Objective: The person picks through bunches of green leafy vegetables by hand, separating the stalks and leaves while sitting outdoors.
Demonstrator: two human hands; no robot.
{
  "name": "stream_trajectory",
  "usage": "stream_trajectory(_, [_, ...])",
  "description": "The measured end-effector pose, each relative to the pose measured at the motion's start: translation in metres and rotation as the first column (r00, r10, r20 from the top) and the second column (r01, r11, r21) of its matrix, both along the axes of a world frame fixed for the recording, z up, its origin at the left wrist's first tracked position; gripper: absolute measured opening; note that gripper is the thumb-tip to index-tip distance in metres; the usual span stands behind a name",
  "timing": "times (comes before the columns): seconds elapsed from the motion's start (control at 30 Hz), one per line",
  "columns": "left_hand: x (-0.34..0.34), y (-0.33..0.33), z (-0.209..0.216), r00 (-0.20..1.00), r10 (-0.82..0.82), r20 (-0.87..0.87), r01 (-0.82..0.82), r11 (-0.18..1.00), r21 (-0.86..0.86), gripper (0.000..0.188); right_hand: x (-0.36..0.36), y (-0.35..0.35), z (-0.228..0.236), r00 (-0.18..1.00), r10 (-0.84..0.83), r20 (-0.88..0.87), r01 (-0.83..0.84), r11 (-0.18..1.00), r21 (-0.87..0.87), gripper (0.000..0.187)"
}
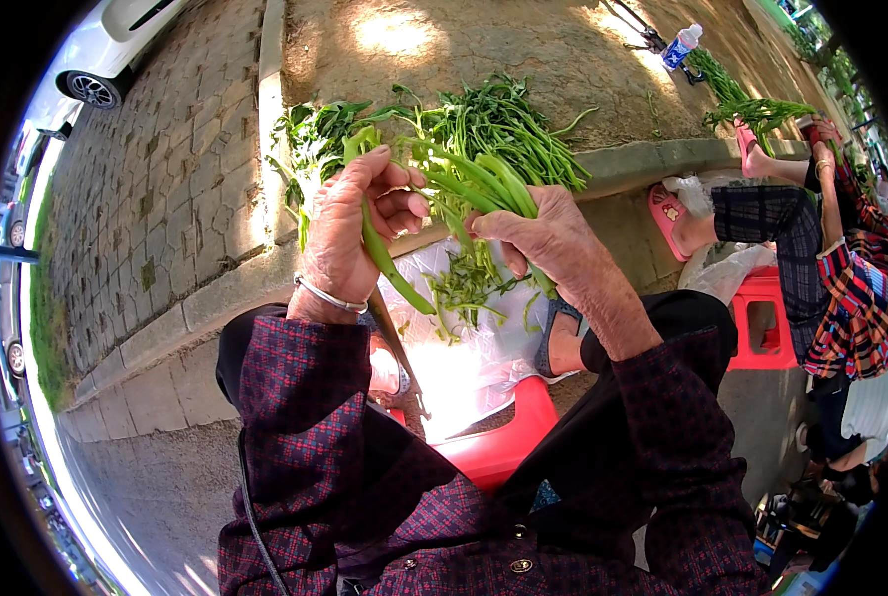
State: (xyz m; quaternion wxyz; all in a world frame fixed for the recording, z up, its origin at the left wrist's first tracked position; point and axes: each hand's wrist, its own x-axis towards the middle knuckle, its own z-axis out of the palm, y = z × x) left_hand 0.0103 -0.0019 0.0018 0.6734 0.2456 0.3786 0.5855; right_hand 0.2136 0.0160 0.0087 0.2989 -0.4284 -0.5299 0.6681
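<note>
My left hand (339,233), with a bracelet at the wrist, is closed with thumb and fingertips pinching a long green vegetable stalk (379,248) that hangs down past the palm. Wrapped round a small bunch of leafy green stems (484,179) is my right hand (558,233), the stems' ends pointing up and left toward the other hand. Behind both hands lie heaps of leafy greens (503,124) on the ground by the curb. Below them, torn leaves and stalk pieces (469,288) rest on a white plastic sheet (464,372) between my feet.
A red stool (508,437) is under me, and a thin brown stick (399,348) leans by my left leg. At right, another person in pink slippers (667,221) sits near a red stool (762,318), touching greens (762,111). A bottle (682,45) stands far right; a white car (111,55) is far left.
</note>
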Motion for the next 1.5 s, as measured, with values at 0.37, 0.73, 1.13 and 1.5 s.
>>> stream_trajectory(0.37, [-0.005,0.002,-0.006,0.997,0.069,-0.037,-0.068,0.997,0.02,0.023,0.001,0.0,-0.001,0.988,0.085,-0.127,-0.095,0.992,-0.077,0.017])
stream_trajectory(0.73, [0.0,0.001,-0.002,0.987,0.153,-0.056,-0.152,0.988,0.025,0.026,0.002,0.0,-0.004,0.993,0.096,-0.074,-0.101,0.993,-0.067,0.015])
stream_trajectory(1.13, [0.001,0.0,-0.002,0.977,0.207,-0.06,-0.205,0.978,0.034,0.024,0.0,0.0,0.0,0.999,-0.011,-0.044,0.011,1.0,-0.005,0.011])
stream_trajectory(1.5, [-0.018,0.007,-0.003,0.96,0.28,-0.026,-0.277,0.957,0.08,0.025,0.009,0.008,-0.004,0.98,-0.174,-0.095,0.172,0.985,-0.029,0.015])
